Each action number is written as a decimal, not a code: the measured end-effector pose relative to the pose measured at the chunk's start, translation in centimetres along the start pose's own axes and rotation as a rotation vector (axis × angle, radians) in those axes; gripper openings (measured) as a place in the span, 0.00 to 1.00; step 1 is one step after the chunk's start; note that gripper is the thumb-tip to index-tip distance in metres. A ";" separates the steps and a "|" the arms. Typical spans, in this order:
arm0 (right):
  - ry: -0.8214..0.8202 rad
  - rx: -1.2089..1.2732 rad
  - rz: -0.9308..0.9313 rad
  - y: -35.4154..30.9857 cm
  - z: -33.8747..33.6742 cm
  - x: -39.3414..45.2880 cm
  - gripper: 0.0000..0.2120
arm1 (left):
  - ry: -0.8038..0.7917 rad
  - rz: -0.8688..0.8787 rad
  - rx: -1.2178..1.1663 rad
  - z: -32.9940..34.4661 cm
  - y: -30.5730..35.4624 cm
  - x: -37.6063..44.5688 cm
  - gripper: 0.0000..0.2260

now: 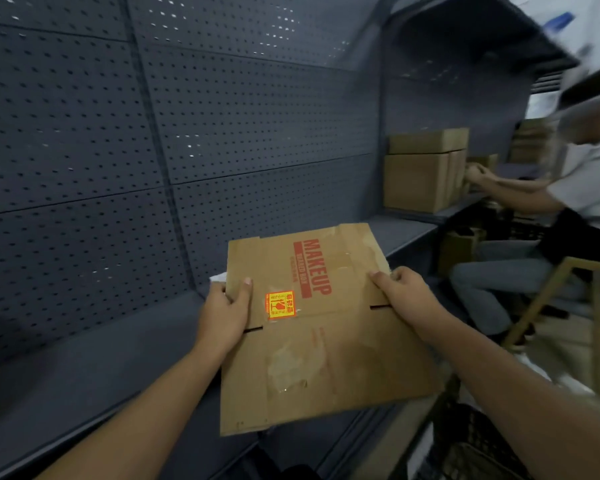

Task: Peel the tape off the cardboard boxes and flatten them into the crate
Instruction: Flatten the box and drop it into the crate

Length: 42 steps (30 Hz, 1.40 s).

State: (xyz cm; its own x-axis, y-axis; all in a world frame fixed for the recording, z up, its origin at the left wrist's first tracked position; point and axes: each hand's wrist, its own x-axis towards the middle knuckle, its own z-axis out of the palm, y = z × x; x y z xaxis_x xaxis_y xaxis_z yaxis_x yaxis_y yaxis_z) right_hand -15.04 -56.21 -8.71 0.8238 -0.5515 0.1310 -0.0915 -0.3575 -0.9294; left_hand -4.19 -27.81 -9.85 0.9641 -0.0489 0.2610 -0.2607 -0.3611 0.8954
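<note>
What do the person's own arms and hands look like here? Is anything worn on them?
Both forearms are bare as far as the frame shows: no sleeves, gloves, watch or rings visible. The left hand and right hand have short, unpainted nails. Nothing marks either arm.

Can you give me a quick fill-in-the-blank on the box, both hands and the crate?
1. The box held by both hands is already ____.
2. The big red word printed on it reads ____.
3. The left hand and right hand grip its ____ edges.
4. The crate sits at the lower ____ of the view.

Missing words: flattened; MAKEUP; opposite; right
</note>
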 end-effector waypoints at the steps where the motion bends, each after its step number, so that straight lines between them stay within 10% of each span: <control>1: 0.025 -0.021 0.014 0.8 -1.4 -0.3 0.18 | -0.026 0.006 -0.003 1.4 0.4 -0.4 0.14; 13: 0.271 -0.141 0.277 14.7 -14.1 -6.4 0.20 | -0.462 0.061 0.008 18.7 0.9 -6.1 0.11; 30: 0.392 -0.493 0.656 33.2 -14.3 -13.3 0.15 | -0.736 0.049 0.393 36.0 -11.4 -15.2 0.26; 42: 0.046 -0.932 0.759 36.9 -10.6 -15.1 0.30 | -0.818 0.096 0.546 40.3 -15.2 -18.4 0.31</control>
State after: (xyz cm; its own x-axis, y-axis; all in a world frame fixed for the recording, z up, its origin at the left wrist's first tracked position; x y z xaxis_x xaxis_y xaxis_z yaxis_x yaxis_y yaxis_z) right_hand -36.77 -69.05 -41.28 0.3662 -0.8768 -0.3117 -0.9293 -0.3273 -0.1711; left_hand -15.95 -58.93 -42.85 0.7318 -0.6545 -0.1901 -0.4785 -0.6919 0.5406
